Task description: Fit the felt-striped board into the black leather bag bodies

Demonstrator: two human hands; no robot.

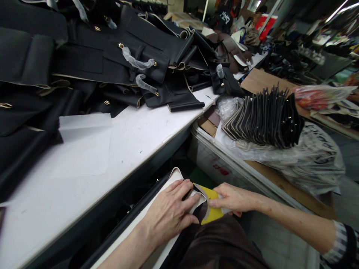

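Observation:
My left hand [175, 207] presses over a black leather piece with a white inner side [175, 175] across my lap, its fingers curled round the folded edge. My right hand [234, 198] is closed on a flat yellow scraper-like tool [214, 215] with a curved greyish edge. That edge meets the leather piece beside my left fingertips. Part of the tool is hidden under my right thumb and fingers.
A white table [134, 138] runs along the left, bearing piled black leather bag parts [84, 59] and a white sheet [85, 130]. At the right, a row of black flaps [260, 117] stands on a plastic-covered bundle [314, 164] over a pale-rimmed bin [213, 144].

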